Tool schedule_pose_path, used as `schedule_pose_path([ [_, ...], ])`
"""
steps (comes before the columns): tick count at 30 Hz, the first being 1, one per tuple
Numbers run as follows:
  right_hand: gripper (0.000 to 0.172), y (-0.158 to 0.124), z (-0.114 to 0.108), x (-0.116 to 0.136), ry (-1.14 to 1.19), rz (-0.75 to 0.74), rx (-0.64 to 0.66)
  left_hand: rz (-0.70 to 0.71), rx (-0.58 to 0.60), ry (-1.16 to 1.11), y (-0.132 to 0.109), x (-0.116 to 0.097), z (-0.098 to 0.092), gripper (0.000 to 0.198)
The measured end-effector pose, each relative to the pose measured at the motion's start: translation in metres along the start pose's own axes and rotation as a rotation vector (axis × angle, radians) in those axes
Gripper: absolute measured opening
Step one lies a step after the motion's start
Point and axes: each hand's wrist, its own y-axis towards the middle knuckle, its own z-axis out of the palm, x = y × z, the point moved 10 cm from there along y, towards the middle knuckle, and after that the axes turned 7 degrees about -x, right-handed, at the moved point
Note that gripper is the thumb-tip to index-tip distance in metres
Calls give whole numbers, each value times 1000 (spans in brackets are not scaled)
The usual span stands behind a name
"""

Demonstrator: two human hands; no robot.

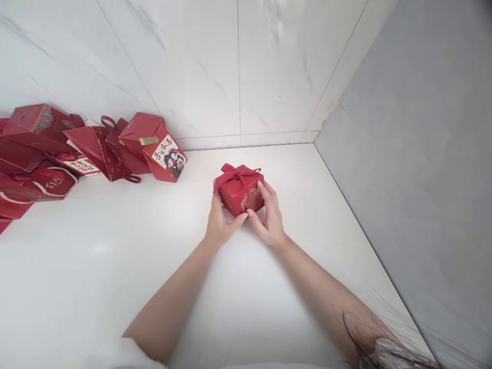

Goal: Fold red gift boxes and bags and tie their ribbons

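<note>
Red box: a small red gift box [239, 195] with a bow of the same red on its lid and a pale gold pattern on its near right face; it stands on the white counter [115, 266], about the middle of the scene, well short of the far wall.
Left hand: the left hand [220, 221] cups the box's near left side, thumb up along the left face, fingers curled in under the near corner and pressed to the card.
Right hand: the right hand [270, 218] grips the near right face, fingers spread over the gold pattern, the forefinger tip meeting the left hand's at the near corner.
Between the hands: the box is clamped from both sides and sits a little turned, one corner pointing at the person.
Far left: a heap of red gift boxes [57, 151] lying on their sides, well apart from the hands; one, the picture box [165, 154], shows a white label with two cartoon figures.
Walls: white marble tiles [200, 66] behind the counter, a grey wall [415, 154] closing the right side.
</note>
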Motion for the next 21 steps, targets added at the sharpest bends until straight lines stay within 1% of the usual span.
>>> schedule_pose_path([
  [2,67,1,-3,-8,49,81,-59,-25,-6,-69,4,6,-1,93],
  [4,71,2,-6,-23,130,202,-104,-28,12,-159,6,9,0,84],
  [6,71,3,-4,-39,208,327,-92,-33,35,-228,9,11,1,81],
  [8,63,3,1,-49,252,402,-40,-40,50,-244,10,12,2,81],
  [10,54,5,3,-51,261,413,1,-60,59,-236,10,12,3,79],
  [12,50,6,3,-48,255,387,12,-71,64,-234,10,12,4,77],
  [16,53,5,5,-42,269,372,39,-69,60,-274,10,12,3,73],
  [19,57,5,7,-42,270,372,64,-66,56,-293,11,14,1,70],
  [21,56,5,7,-43,264,372,63,-63,53,-295,11,16,1,68],
])
